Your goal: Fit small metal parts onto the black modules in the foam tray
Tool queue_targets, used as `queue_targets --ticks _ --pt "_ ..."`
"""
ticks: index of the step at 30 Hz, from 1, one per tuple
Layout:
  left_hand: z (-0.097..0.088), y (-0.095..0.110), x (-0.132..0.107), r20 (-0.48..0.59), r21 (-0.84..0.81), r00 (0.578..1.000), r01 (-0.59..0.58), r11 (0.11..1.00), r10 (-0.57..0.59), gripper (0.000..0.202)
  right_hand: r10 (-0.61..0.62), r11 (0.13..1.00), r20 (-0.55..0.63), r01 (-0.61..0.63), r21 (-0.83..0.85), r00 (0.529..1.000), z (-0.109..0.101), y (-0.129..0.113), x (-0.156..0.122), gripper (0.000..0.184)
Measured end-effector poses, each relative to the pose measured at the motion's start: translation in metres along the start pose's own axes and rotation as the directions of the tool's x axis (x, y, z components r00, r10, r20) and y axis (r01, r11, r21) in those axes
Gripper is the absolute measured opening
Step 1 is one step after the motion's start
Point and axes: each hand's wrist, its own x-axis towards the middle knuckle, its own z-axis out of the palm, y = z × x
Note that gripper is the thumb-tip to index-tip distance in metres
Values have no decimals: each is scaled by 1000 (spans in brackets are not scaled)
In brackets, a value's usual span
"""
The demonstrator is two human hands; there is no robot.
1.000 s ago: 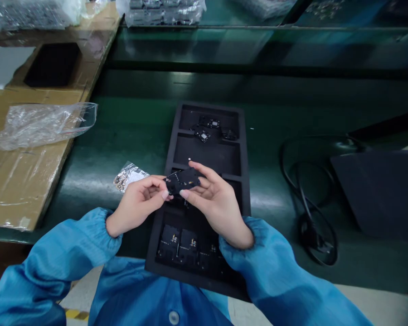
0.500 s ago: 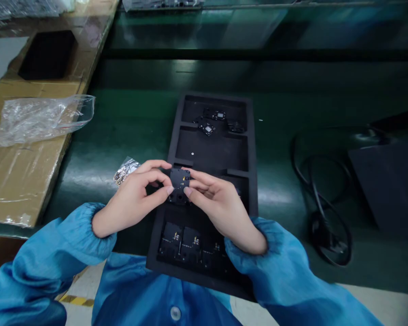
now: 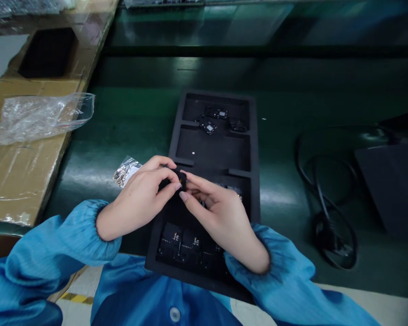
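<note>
Over the middle of a black compartment tray (image 3: 255,154), both hands meet at a small black circuit board (image 3: 182,179) with gold-coloured spots. My left hand (image 3: 144,192) pinches the board from the left between thumb and fingers. From the right, my right hand (image 3: 221,210) has its thumb and forefinger closed at the board's edge. The board is tilted, and fingers hide most of it. Similar black boards (image 3: 188,246) lie in a row in the tray's near compartment. Small black parts with pale squares (image 3: 209,128) lie in the far compartment.
A small bag of metal bits (image 3: 124,173) lies left of the tray. Farther left, cardboard (image 3: 23,190) carries a clear plastic bag (image 3: 44,115) and a black block (image 3: 48,52). A coiled black cable (image 3: 321,203) and a dark panel (image 3: 391,190) are at right.
The circuit board has turned from facing me to a steep tilt, so less of its face shows. Both hands remain at it, the right hand slightly lower.
</note>
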Motion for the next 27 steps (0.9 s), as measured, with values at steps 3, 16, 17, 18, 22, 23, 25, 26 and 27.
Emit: queue_targets --ticks 3,16,17,18,22,23,25,26,27 --pt "1 1 1 -17 0 1000 11 1000 -11 12 -14 999 -24 13 -30 1000 1 -1 -1 38" --pt "10 3 2 -95 -87 991 85 993 -93 11 -24 998 -48 21 -62 999 3 -1 -2 41" --pt "10 3 2 -98 -85 990 90 992 -99 10 -23 998 -47 20 -58 999 3 -2 -2 42" --pt "11 3 2 -102 -86 990 94 992 -102 10 -21 998 -48 18 -55 999 3 -2 -2 42" --pt "15 3 1 -143 -113 985 78 991 -94 10 -3 999 -62 1 -46 998 4 -2 -1 40" --pt "16 3 0 -154 -123 984 69 990 -88 11 0 999 -66 -2 -40 998 5 -2 -1 39" --pt "18 3 -1 -165 -141 983 52 989 -75 12 0 1000 -78 -2 -30 997 6 -1 -1 37" --pt "19 3 -1 -170 -148 983 45 988 -71 12 -1 1000 -85 -2 -28 996 6 0 -1 36" --pt "20 3 -1 -176 -155 982 42 987 -70 12 0 1000 -92 -2 -27 996 6 1 -1 35"
